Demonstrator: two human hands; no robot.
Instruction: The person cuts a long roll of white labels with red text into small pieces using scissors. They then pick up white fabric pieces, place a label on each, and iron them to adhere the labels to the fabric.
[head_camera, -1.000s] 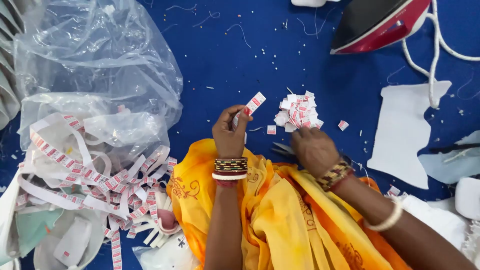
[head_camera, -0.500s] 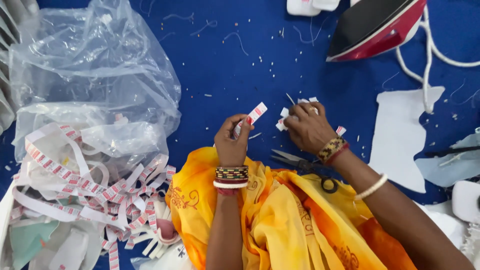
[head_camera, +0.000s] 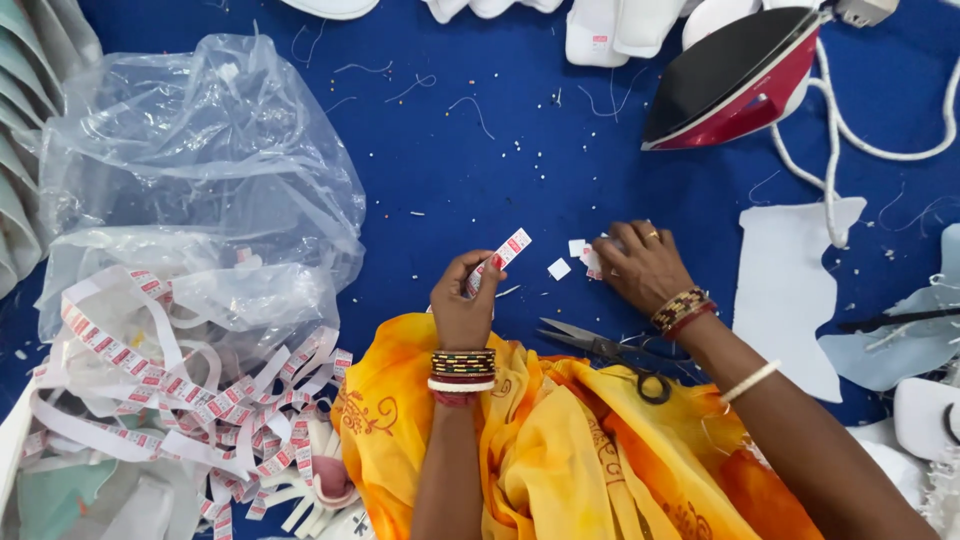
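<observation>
My left hand (head_camera: 463, 305) is closed around a short strip of white labels with red marks (head_camera: 503, 256), pinched between thumb and fingers so that the free end sticks up and to the right, above the blue cloth (head_camera: 500, 140) that covers the work surface. My right hand (head_camera: 640, 265) lies flat, palm down, on a small heap of cut labels (head_camera: 590, 262); the fingers are spread over them and pressing rather than gripping, and a few loose white squares (head_camera: 559, 268) lie just beside the fingertips, between my two hands. I wear striped bangles on the left wrist, beaded bangles on the right wrist and a white bangle further up the right forearm.

A pair of scissors (head_camera: 600, 350) lies on the blue cloth just below my right hand, blades pointing left, its black handle loops near the edge of the orange and yellow cloth (head_camera: 560, 450) across my lap. Neither hand touches them.

To my left a tangle of long label tape (head_camera: 190, 400), white with red marks, spills out from under a crumpled clear plastic bag (head_camera: 200, 170). Up on the right an iron (head_camera: 740, 75) with a red body lies tilted, its dark soleplate showing, and its white cord (head_camera: 850, 150) loops across the blue cloth. A flat white fabric piece (head_camera: 790, 290) lies to the right of my right hand, well apart from it, and more white pieces sit along the top edge
</observation>
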